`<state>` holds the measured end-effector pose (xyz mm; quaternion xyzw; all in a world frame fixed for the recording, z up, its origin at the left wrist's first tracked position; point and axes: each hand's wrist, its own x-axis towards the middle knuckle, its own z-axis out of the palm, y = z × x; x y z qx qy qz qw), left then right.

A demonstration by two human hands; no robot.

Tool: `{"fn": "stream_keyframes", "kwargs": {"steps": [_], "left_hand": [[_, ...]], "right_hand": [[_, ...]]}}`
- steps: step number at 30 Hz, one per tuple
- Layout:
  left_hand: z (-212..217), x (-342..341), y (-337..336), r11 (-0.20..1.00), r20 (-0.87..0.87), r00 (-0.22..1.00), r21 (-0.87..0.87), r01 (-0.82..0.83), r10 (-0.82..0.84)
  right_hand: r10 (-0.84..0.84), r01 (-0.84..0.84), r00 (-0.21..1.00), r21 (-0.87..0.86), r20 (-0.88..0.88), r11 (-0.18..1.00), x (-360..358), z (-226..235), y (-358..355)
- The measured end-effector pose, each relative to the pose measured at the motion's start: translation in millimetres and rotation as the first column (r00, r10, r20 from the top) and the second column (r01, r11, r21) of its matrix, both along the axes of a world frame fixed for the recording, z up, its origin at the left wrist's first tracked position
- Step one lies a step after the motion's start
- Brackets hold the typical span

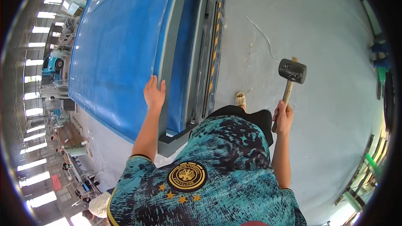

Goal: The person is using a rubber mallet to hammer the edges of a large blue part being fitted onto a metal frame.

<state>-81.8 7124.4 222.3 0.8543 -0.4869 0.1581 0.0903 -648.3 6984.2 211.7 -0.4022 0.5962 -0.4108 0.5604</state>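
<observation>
My right hand (283,117) is closed round the wooden handle of a mallet with a black rubber head (292,71). The mallet is held upright over the grey floor, its head away from any surface. My left hand (154,94) rests with fingers stretched out at the edge of a large blue sheet-covered panel (119,54), beside its grey metal frame (171,37). Whether the palm presses on the panel or on the frame I cannot tell.
A yellow and black striped strip (215,46) runs along the frame's base. A thin white line or cord (264,35) lies on the floor ahead. Metal bars and green pieces (370,165) lie at the far right. A blue truck (52,63) and other people are at the left.
</observation>
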Motion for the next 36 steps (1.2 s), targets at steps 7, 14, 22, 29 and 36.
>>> {"fn": "stream_keyframes", "kwargs": {"steps": [7,14,22,29,36], "left_hand": [[30.3,-7.9,59.4,0.951,-0.102,0.952,0.142,-0.273,0.288],[46.6,-43.7,217.6,0.837,-0.121,0.828,0.106,-0.537,0.547],[105.5,-104.0,401.4,0.816,-0.164,0.801,0.171,-0.552,0.576],[130.9,-124.4,556.7,0.765,-0.231,0.746,-0.009,-0.643,0.624],[170.4,-135.7,667.5,0.811,-0.252,0.780,0.033,-0.585,0.573]], "right_hand": [[0.067,-0.069,0.997,-0.041,-0.042,0.997,-24.5,-39.1,17.3],[0.350,-0.349,0.918,0.038,-0.187,0.936,-61.4,0.5,33.9],[0.760,-0.830,0.558,-0.248,-0.335,0.500,96.3,230.2,119.8],[0.766,-0.737,0.444,-0.676,-0.465,0.017,292.2,330.3,417.0],[0.422,-0.935,0.195,-0.297,-0.886,-0.191,373.4,296.5,541.4]]}}
